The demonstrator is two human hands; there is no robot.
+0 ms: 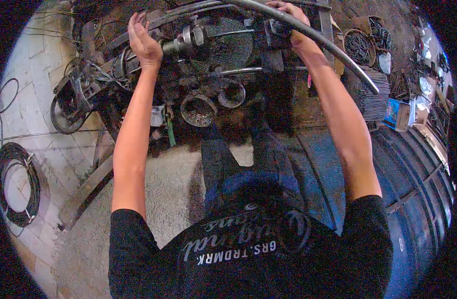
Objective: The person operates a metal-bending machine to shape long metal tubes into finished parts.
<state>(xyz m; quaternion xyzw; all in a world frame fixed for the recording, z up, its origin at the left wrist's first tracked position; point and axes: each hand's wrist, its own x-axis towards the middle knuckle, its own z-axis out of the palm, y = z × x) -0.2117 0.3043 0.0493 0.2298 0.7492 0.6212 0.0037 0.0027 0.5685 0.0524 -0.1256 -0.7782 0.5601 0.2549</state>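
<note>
My left hand [146, 46] is raised at the left side of a dark, greasy machine [228, 45]. Its fingers are stretched upward, close beside a metal fitting [193, 37] and some long dark rods [173, 19]. At the machine's upper right is my right hand [297, 15], with its fingers bent. A long, curved grey tube [333, 42] crosses in front of that hand and hides part of it, along with whatever the fingers close on. Two round cups [198, 110] sit low on the machine's front, one with small metal bits inside.
A coil of black cable [4, 184] lies on the tiled floor at left. Bundles of wire [358, 46], stacked thin rods [375, 97] and a blue box [397, 114] stand at right. Blue ribbed sheeting [413, 199] covers the lower right. A beam [86, 192] slants at lower left.
</note>
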